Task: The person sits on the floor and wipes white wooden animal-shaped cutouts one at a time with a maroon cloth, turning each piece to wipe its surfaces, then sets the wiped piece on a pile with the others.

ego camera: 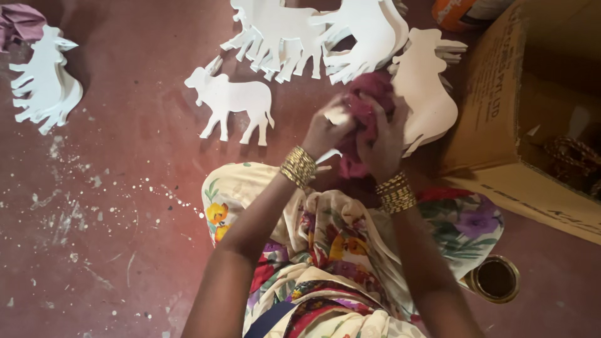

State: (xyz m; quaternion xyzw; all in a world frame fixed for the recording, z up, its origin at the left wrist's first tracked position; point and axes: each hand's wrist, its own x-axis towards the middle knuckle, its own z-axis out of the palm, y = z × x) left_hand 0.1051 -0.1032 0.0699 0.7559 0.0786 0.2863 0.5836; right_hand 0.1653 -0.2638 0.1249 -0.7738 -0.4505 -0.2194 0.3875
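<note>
My left hand (325,130) grips a small white cutout piece (338,116), mostly hidden between my hands. My right hand (383,143) presses a crumpled maroon cloth (369,100) against that piece. Both wrists wear stacks of gold bangles. The hands hover above my lap, which is covered in floral fabric (338,250). A single white cow-shaped cutout (233,100) lies flat on the red floor just left of my left hand. Another cow cutout (426,94) lies right behind my right hand.
A pile of white cow cutouts (313,31) sits at the top centre, and a smaller stack (44,87) lies far left. An open cardboard box (501,112) stands at the right. A small open tin (496,278) rests by my right knee. A maroon cloth (19,22) lies at the top left.
</note>
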